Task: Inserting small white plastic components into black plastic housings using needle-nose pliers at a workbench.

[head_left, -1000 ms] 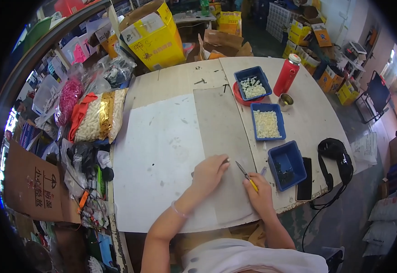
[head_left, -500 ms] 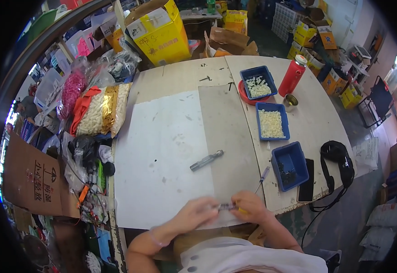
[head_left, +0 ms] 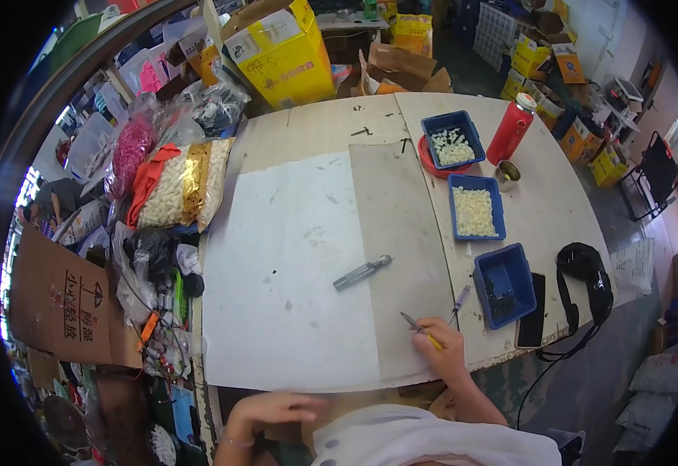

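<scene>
My right hand (head_left: 440, 346) is closed around a pointed metal tool with a yellow handle (head_left: 434, 342), its tip angled up and left over the grey board. Low at the front edge of the table, my left hand (head_left: 284, 406) is stretched out with nothing visible in it, its fingers slightly blurred. A grey metal cylindrical tool (head_left: 362, 273) lies on the table ahead of both hands. Just beyond my right hand rests a screwdriver (head_left: 459, 301) with a clear purplish handle.
Blue trays of small pale pieces (head_left: 475, 213) and dark pieces (head_left: 502, 291) stand on the right. Near them are a red bottle (head_left: 511, 128), a metal cup (head_left: 507, 175), a black phone (head_left: 531, 311) and a black strap (head_left: 583, 279). Bagged goods (head_left: 172, 190) and a carton (head_left: 67, 303) crowd the left.
My hands have come apart. The left has moved down and left off the tabletop's middle; the right has shifted slightly up and right with the yellow-handled tool. The view has shifted a little.
</scene>
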Demonstrator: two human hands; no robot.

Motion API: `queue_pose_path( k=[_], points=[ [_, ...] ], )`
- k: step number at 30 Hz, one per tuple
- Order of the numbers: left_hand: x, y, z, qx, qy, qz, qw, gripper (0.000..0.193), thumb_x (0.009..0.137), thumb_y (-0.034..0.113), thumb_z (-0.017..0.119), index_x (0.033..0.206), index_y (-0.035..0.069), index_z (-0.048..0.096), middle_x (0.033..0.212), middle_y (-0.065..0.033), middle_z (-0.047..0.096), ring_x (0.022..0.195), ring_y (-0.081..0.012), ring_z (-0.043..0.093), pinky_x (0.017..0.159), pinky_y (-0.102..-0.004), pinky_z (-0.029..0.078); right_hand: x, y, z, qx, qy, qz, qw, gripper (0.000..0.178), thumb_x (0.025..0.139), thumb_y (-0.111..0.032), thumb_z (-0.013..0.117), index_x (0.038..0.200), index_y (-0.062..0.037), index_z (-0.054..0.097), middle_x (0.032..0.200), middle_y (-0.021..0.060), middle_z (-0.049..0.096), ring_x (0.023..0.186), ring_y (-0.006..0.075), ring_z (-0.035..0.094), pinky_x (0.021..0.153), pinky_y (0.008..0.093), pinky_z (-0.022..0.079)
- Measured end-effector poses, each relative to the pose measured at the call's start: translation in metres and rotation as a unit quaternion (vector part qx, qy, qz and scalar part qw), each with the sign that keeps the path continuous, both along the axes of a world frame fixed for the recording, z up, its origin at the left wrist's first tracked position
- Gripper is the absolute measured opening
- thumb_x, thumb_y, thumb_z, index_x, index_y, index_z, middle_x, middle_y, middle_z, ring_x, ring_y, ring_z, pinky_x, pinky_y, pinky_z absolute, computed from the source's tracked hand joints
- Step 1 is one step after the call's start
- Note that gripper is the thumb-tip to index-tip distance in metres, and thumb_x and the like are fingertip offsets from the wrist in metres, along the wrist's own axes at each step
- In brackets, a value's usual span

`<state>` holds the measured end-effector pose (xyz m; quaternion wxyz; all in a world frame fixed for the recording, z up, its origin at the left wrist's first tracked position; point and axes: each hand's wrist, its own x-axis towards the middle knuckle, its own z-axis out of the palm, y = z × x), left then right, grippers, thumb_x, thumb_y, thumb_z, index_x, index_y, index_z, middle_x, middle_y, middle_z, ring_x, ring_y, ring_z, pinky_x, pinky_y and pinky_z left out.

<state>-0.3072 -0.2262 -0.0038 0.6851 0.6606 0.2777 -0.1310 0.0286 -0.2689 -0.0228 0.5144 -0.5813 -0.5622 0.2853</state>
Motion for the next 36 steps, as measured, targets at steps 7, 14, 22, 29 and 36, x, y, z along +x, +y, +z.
queue_pose_path(
  k=[7,14,22,29,36],
  points=[
    [0.176,0.105,0.002,0.646,-0.122,0.187,0.730,0.036,0.077,0.020,0.062,0.106,0.002,0.054,0.106,-0.0171,0.055,0.101,-0.0334,0.050,0.087,-0.0423,0.038,-0.013,-0.005,0.021,0.018,-0.031,0.006,0.999,0.012,0.074,-0.006,0.066,0.075,0.0044,0.060,0.089,0.0159,0.063,0.083,0.0287,0.061,0.073,0.0330,0.048],
    [0.216,0.123,-0.032,0.589,-0.094,0.163,0.786,0.020,0.080,0.018,0.060,0.092,0.003,0.055,0.083,-0.0133,0.059,0.080,-0.0336,0.056,0.070,-0.0422,0.044,0.005,-0.003,0.020,-0.071,-0.054,-0.141,0.986,0.015,0.080,-0.011,0.063,0.083,0.0035,0.062,0.093,0.0172,0.062,0.085,0.0321,0.059,0.076,0.0351,0.046],
    [0.193,0.073,0.006,0.657,-0.195,0.261,0.680,0.016,0.079,0.014,0.062,0.092,0.007,0.056,0.074,-0.0076,0.056,0.064,-0.0238,0.057,0.054,-0.0321,0.046,-0.011,0.024,0.021,-0.031,-0.095,-0.111,0.989,0.018,0.081,-0.013,0.061,0.088,0.0041,0.061,0.093,0.0175,0.061,0.084,0.0316,0.059,0.075,0.0344,0.046],
    [0.174,0.066,0.008,0.672,-0.164,0.280,0.666,0.016,0.077,0.015,0.063,0.089,0.006,0.056,0.070,-0.0078,0.056,0.058,-0.0243,0.056,0.051,-0.0331,0.044,-0.019,0.022,0.030,-0.006,-0.109,-0.056,0.992,0.021,0.083,-0.015,0.060,0.088,0.0049,0.060,0.095,0.0175,0.060,0.084,0.0312,0.059,0.074,0.0325,0.046],
    [0.169,0.057,0.014,0.595,-0.182,0.310,0.719,0.018,0.082,0.017,0.061,0.095,0.005,0.057,0.074,-0.0111,0.060,0.061,-0.0269,0.058,0.054,-0.0338,0.046,-0.023,0.019,0.027,0.011,-0.098,-0.047,0.994,0.013,0.077,-0.009,0.063,0.080,0.0020,0.057,0.084,0.0158,0.058,0.079,0.0339,0.057,0.069,0.0378,0.047]
  ],
)
